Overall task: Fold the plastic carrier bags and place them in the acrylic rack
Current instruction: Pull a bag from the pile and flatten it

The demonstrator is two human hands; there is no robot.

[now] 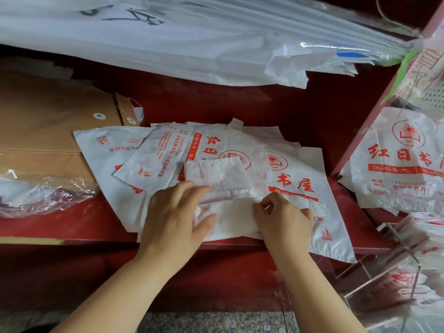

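Fingers (pixel 189 188) of left hand (pixel 176 212) are lying spread, pinning half-folded carrier bag (pixel 234 213) to tabletop (pixel 60 227); right hand (pixel 284 218) is pinching its fold edge, probably setting the crease.

Carrier bags (pixel 298 174), spread flat: white plastic, printed in red with large characters, a solid red band, small text lines and a round sun-over-book emblem.
Folded bag (pixel 230 212): white, with faint pink print showing through.
Hanging bags (pixel 396 169), right: white, with the same red emblem and lettering.
Shelf surface (pixel 216 102): deep glossy red.
Envelopes (pixel 48 131): plain kraft brown, with white round discs (pixel 99 115) and pale string.
Large sheets (pixel 168 44), top: white, with black brush strokes.
Patch (pixel 353 54) among the sheets: bright blue.
Tape strip (pixel 403 68): light green.
Wrap (pixel 43 191), left: clear, glinting.
Acrylic rack (pixel 396 255): colourless, transparent.
Floor (pixel 211 323): grey speckled stone.
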